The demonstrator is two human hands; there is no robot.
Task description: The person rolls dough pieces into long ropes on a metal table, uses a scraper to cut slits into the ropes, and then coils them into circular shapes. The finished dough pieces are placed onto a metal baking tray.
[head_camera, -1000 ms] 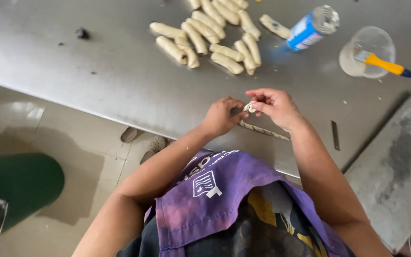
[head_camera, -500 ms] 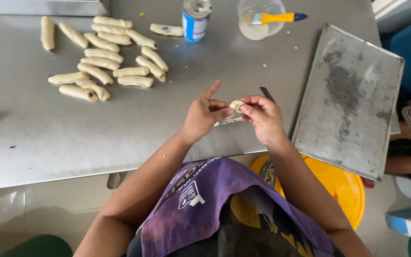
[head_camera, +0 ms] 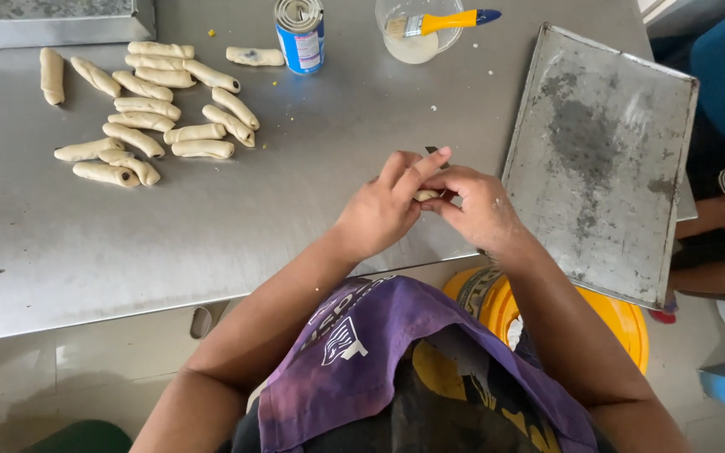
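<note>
Bare tabletop (head_camera: 237, 226) between dough rolls (head_camera: 140, 109), tray (head_camera: 602, 159)

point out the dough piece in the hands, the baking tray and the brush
dough piece (head_camera: 426, 195), head view, the bit showing between the fingers
baking tray (head_camera: 606, 159), head view, its bare stained middle
brush (head_camera: 438, 21), head view, the yellow handle over the bowl

On the steel worktop (head_camera: 211, 226), a cluster of rolled dough sticks (head_camera: 148, 109) lies at ten o'clock. A tin can (head_camera: 299, 35) and a bowl (head_camera: 413, 42) holding a yellow-handled brush (head_camera: 438, 21) stand at twelve. A worn baking tray (head_camera: 602, 159) rests at three.
</note>
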